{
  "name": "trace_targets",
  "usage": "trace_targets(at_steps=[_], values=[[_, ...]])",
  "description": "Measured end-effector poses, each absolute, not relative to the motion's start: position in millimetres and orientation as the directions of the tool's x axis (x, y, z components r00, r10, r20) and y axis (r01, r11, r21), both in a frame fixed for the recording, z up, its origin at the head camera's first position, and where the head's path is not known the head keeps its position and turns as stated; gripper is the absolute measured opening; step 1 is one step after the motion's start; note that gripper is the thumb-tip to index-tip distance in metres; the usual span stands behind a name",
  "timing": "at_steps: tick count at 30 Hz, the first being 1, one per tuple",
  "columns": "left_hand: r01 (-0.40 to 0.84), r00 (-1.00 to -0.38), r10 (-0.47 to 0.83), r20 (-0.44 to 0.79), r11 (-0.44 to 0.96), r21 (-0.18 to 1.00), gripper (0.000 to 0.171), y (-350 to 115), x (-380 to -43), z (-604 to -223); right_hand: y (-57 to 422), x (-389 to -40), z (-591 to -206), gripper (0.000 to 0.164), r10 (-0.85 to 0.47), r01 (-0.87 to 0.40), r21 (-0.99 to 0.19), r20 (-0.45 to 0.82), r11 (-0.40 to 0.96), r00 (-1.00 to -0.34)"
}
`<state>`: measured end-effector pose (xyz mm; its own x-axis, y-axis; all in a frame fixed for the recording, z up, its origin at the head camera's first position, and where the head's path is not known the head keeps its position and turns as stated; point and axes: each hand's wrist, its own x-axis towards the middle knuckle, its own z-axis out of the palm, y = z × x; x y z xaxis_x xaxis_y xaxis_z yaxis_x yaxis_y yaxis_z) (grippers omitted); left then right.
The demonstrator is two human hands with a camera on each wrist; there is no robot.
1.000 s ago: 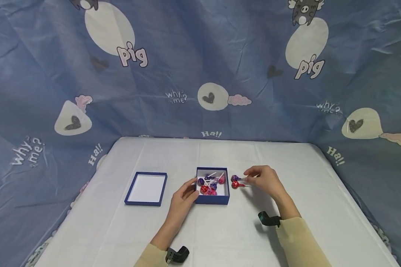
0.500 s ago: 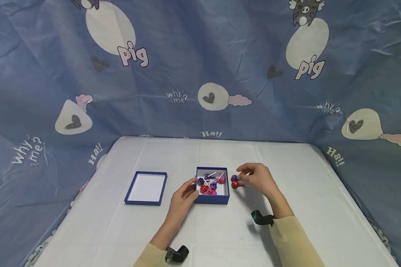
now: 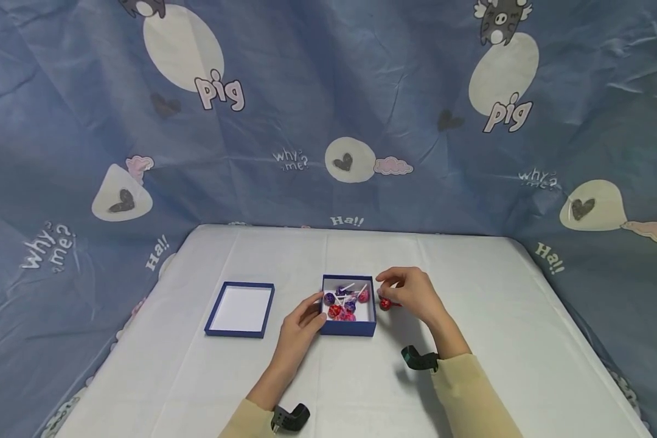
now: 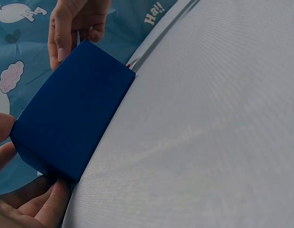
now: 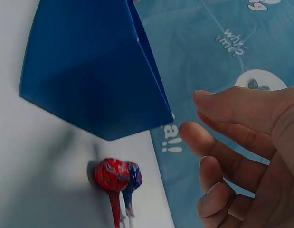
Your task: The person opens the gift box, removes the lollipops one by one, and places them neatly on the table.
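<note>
Your right hand (image 3: 412, 292) has drifted left toward the box (image 3: 348, 305) since a second ago, and the wrist behind it has come in with it. It now hovers just above the two lollipops (image 5: 119, 176) lying on the cloth (image 3: 471, 377) beside the box's right wall. In the right wrist view its fingers (image 5: 218, 137) are loosely curved and spread, with nothing between them; the red lollipop (image 3: 385, 304) and the purple one (image 5: 133, 178) lie side by side under the hand, sticks pointing away from the box, untouched.

Your left hand (image 3: 302, 321) has not shifted: it rests against the box's left wall, thumb on the rim and fingers (image 4: 40, 204) curled round the lower corner, gripping it.

The box sits at the middle of the cloth, open, with a heap of red, pink and purple lollipops inside, sticks crossing. Its lid (image 3: 241, 309) lies upturned to the left, well apart from the box. A blue sheet (image 3: 328, 109) printed with cartoons hangs behind.
</note>
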<state>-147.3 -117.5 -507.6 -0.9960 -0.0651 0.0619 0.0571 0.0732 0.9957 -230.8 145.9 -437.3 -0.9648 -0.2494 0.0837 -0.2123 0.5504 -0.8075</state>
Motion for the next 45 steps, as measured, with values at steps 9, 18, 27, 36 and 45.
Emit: trace_targets(at_steps=[9,18,27,36,45], values=[[0.068,-0.996,-0.057,0.073,0.074,0.995,0.047,-117.8,-149.0,-507.7,126.1,-229.0,-432.3,0.022,-0.279,-0.213,-0.834,0.075,0.508,-0.957],[0.079,-0.996,-0.047,0.08,0.04,0.996,0.049,-117.4,-149.3,-509.0,102.7,-227.2,-430.0,0.019,-0.32,-0.294,-0.777,0.126,0.557,-0.939],[0.06,-0.998,-0.033,0.062,0.055,0.997,0.049,-119.5,-147.4,-510.2,83.9,-230.7,-434.9,0.019,-0.374,-0.322,-0.769,0.116,0.553,-0.92],[0.058,-0.998,-0.037,0.06,0.05,0.997,0.048,-120.0,-146.7,-509.5,67.4,-233.4,-444.2,0.021,-0.423,-0.384,-0.701,0.129,0.6,-0.897],[0.07,-0.997,-0.032,0.071,0.028,0.997,0.048,-120.6,-148.5,-510.2,56.5,-237.5,-452.0,0.023,-0.44,-0.427,-0.583,0.129,0.691,-0.889]])
